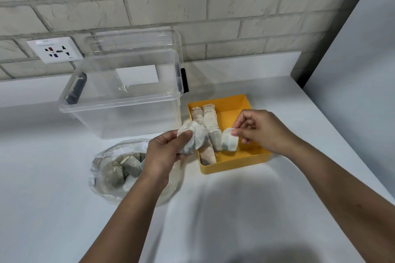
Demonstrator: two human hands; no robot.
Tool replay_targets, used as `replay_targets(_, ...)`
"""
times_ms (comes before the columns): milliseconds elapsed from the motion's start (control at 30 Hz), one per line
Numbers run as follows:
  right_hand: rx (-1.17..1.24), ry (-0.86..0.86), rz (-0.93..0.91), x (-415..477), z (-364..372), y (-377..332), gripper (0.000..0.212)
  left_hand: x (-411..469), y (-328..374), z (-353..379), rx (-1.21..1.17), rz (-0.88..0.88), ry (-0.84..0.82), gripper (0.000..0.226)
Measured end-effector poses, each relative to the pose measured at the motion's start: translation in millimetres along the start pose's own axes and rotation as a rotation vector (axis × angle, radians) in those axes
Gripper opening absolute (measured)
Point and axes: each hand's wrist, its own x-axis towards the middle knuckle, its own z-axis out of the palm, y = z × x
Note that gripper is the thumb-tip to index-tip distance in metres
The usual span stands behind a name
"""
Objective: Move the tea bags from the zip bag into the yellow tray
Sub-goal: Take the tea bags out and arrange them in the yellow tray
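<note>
The yellow tray (pixel 245 161) sits right of centre on the white counter, with several tea bags (pixel 208 119) lined up along its left side. My right hand (pixel 259 129) pinches one tea bag (pixel 229 142) over the tray's near part. My left hand (pixel 164 153) grips a small bunch of tea bags (pixel 190 137) just left of the tray's near-left corner. The clear zip bag (pixel 102 175) lies open on the counter under my left wrist, with several tea bags (pixel 126 166) inside it.
A large clear plastic storage box (pixel 124 100) with its lid leaning behind stands just left of the tray. A wall socket (pixel 54 49) is on the brick wall at the left. The counter's right edge runs diagonally past the tray.
</note>
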Motion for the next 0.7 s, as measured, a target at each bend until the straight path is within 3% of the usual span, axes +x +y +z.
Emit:
replay_targets(100,-0.141,-0.134,0.06,8,15,14,0.013,0,0,0,0.002,-0.003,-0.004,0.014)
replay_targets(200,-0.236,-0.157,0.04,20,32,26,0.012,-1,-1,0,0.016,-0.001,-0.012,0.011)
replay_targets(433,-0.346,0.007,-0.016,43,44,29,0.013,-3,0,-3,0.024,-0.004,0.0,0.011)
replay_targets(600,-0.366,-0.021,0.019,45,49,33,0.021,-4,0,-2,0.024,-0.009,-0.015,0.011)
replay_targets(700,-0.297,0.129,-0.057,35,49,19,0.025,-4,2,-1,0.002,-0.01,-0.033,0.012)
